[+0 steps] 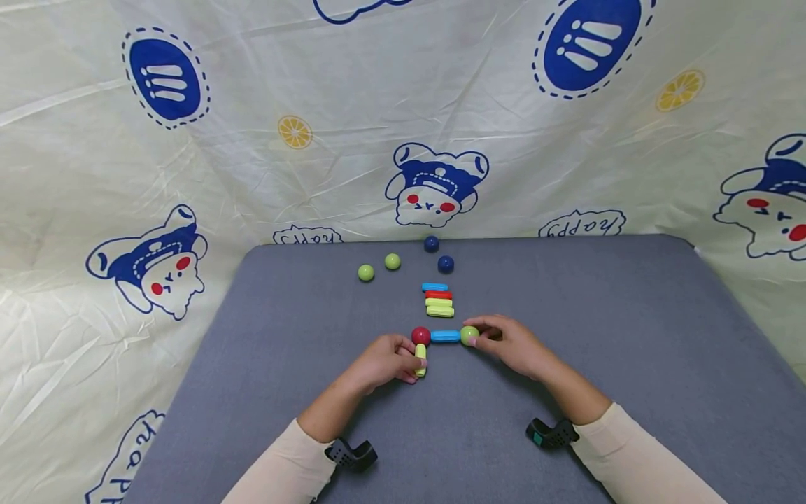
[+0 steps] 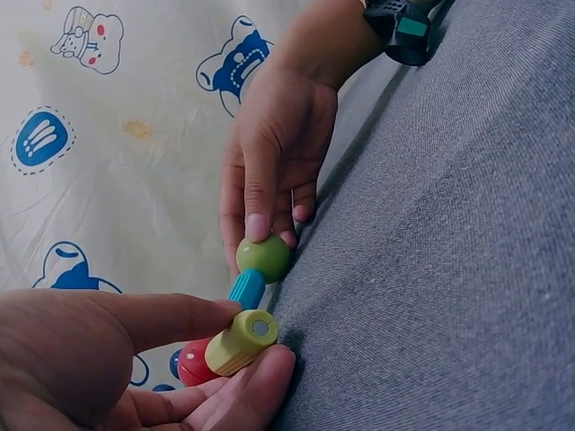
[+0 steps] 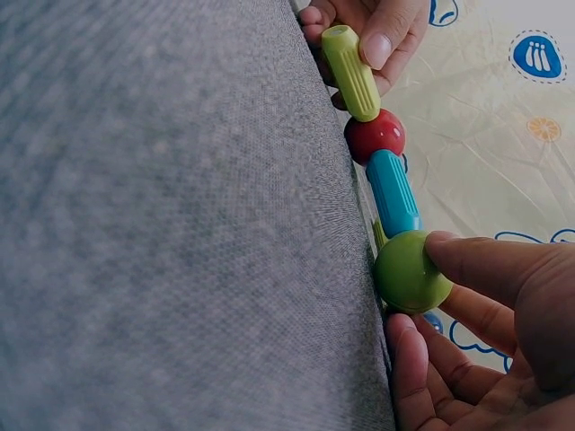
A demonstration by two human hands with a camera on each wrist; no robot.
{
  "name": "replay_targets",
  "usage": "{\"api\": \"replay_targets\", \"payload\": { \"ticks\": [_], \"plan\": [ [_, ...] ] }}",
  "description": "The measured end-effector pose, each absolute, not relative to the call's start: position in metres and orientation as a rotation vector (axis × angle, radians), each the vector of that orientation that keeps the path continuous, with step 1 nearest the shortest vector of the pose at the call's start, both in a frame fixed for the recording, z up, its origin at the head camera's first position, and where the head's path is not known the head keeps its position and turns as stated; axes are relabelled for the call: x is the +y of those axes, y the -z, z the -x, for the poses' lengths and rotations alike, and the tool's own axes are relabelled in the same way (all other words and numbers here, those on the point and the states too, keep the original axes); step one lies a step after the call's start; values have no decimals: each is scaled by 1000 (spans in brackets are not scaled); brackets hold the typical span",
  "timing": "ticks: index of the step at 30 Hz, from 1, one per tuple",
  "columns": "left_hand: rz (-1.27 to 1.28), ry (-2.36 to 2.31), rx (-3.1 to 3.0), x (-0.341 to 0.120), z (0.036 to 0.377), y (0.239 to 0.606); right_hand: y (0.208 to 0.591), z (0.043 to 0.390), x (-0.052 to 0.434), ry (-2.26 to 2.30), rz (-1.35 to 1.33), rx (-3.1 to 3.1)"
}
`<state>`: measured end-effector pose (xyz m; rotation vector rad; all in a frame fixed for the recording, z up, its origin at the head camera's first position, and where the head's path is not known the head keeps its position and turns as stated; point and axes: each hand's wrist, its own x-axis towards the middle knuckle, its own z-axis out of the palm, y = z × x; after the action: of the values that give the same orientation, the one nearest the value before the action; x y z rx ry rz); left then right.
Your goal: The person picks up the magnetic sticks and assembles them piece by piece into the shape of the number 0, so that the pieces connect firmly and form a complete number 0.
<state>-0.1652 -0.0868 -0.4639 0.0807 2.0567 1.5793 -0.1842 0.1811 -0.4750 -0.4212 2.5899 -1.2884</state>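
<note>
My left hand [image 1: 392, 360] pinches a yellow-green ridged rod [image 1: 420, 360] between thumb and fingers. One end of that rod meets a red ball [image 1: 420, 336]; its free end shows a round metallic disc in the left wrist view. From the red ball a blue rod [image 1: 446, 336] runs right to a green ball [image 1: 469, 335], forming an L shape with the yellow-green rod. My right hand [image 1: 506, 343] grips the green ball, its thumb [image 3: 467, 260] on the near side in the right wrist view. The fingers behind the ball are partly hidden.
Beyond the hands lie a blue rod [image 1: 434, 287], a red rod [image 1: 439, 295] and two yellow-green rods [image 1: 439, 311] in a row. Two green balls [image 1: 366, 273] and two dark blue balls [image 1: 446, 264] sit farther back on the grey table [image 1: 302, 308], before a printed curtain [image 1: 352, 175].
</note>
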Motion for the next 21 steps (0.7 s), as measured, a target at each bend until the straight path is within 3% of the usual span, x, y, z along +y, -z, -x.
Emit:
{"api": "replay_targets", "payload": {
  "ticks": [21],
  "plan": [
    [-88,-1559,2057,-89,167,465,476,185,181,1301,422,2583]
  ]
}}
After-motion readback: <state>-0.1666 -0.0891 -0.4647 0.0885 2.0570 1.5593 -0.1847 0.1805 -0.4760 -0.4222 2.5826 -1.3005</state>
